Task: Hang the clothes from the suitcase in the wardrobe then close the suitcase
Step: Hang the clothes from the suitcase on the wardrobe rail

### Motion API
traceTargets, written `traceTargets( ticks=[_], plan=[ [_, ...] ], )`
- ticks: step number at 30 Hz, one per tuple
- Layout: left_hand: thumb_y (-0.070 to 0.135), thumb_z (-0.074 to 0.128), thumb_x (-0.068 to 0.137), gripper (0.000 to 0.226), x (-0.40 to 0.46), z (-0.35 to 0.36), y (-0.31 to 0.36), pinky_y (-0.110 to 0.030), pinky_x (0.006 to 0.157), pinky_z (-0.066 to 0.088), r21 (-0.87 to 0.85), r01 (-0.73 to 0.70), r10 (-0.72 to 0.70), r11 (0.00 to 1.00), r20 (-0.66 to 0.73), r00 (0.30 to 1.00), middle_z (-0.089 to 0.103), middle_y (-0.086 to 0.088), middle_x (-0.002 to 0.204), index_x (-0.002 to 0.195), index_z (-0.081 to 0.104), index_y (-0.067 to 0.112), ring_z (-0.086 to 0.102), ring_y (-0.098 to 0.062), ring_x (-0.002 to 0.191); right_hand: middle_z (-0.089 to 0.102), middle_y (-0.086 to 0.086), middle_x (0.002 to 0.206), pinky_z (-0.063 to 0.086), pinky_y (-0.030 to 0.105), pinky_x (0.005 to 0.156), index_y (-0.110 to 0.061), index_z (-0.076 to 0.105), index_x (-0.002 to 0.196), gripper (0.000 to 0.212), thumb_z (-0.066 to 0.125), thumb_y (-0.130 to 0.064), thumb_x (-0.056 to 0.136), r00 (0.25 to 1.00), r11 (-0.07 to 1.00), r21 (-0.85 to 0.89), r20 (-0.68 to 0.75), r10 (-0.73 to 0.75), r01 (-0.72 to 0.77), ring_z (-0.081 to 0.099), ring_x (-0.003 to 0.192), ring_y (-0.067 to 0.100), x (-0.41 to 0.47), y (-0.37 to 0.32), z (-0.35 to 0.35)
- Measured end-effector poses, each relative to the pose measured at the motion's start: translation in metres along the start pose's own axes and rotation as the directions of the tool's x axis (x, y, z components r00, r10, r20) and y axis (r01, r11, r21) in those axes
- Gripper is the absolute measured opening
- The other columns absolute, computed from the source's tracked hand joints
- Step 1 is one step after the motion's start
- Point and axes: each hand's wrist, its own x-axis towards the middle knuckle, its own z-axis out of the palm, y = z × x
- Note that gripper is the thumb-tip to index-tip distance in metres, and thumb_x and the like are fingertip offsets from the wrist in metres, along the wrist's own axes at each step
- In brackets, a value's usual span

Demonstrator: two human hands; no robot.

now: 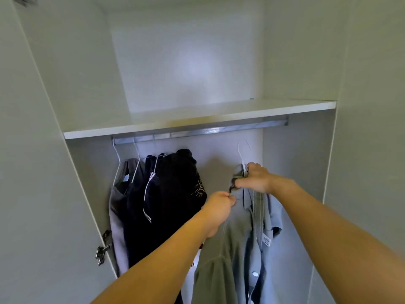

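So the person has a grey-blue shirt (247, 227) on a white hanger (242, 153), held up near the right end of the rail (197, 132) inside the wardrobe (306, 172), and the hook looks like it's sitting just under the rail, not over it yet. The right hand (256, 179) has its fingers curled round the hanger's neck along with the shirt collar, and the left hand (220, 206) is pinching the fabric at the shoulder just below. Main risk as far as one can judge: if the hook misses the rail or only catches by its tip when the right hand lets go, the whole thing drops to the wardrobe floor. The other one is the shirt sliding off the hanger, since the left side seems bunched up rather than sitting square on the shoulder. Dark clothes (166, 194) already hang at the rail's left end, well apart, so tangling isn't much of a worry. The suitcase isn't in view at all, so closing it is still to come.
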Motion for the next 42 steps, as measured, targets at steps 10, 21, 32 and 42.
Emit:
traceTargets(
  ticks=[10, 21, 32, 42],
  plan=[
    [0.020, 0.043, 0.103, 0.036, 0.143, 0.090, 0.073, -0.027, 0.095, 0.036, -0.229, -0.048, 0.014, 0.972, -0.147, 0.989, 0.050, -0.002, 0.119, 0.135, 0.049, 0.005, 0.048, -0.020, 0.108, 0.058, 0.009, 0.104, 0.041, 0.029, 0.070, -0.010, 0.062, 0.102, 0.014, 0.062, -0.019, 0.091, 0.993, 0.994, -0.104, -0.111, -0.035, 0.024, 0.054, 0.093, 0.024, 0.129, 0.074, -0.092],
    [0.012, 0.047, 0.097, 0.031, 0.266, 0.141, 0.116, -0.037, 0.095, 0.050, -0.243, -0.172, 0.115, 0.955, -0.231, 0.966, 0.066, -0.006, 0.115, 0.120, 0.066, 0.019, 0.062, -0.025, 0.107, 0.069, 0.013, 0.105, 0.048, 0.028, 0.081, -0.010, 0.069, 0.091, 0.013, 0.057, -0.014, 0.088, 0.895, 0.979, 0.184, -0.418, 0.157, -0.086, 0.064, 0.102, 0.030, 0.224, 0.137, -0.126],
    [0.008, 0.048, 0.094, 0.024, 0.349, 0.182, 0.096, -0.022, 0.041, 0.049, -0.160, 0.028, -0.044, 0.987, -0.097, 0.994, 0.065, -0.013, 0.089, 0.112, 0.064, 0.004, 0.062, -0.023, 0.067, 0.065, 0.019, 0.121, 0.049, 0.032, 0.093, 0.003, 0.064, 0.115, 0.028, 0.049, -0.014, 0.098, 0.790, 0.925, 0.305, -0.497, 0.358, -0.227, 0.061, 0.116, 0.031, 0.250, 0.182, -0.112],
    [0.017, 0.047, 0.099, 0.016, 0.384, 0.190, 0.073, -0.032, 0.045, 0.054, 0.095, 0.062, -0.065, 0.994, 0.027, 0.998, 0.064, -0.011, 0.077, 0.105, 0.060, 0.009, 0.064, -0.026, 0.061, 0.066, 0.024, 0.114, 0.052, 0.043, 0.093, 0.005, 0.063, 0.113, 0.028, 0.057, -0.008, 0.089, 0.821, 0.832, 0.527, -0.391, 0.417, -0.172, 0.062, 0.109, 0.037, 0.275, 0.204, -0.091]
  ],
)
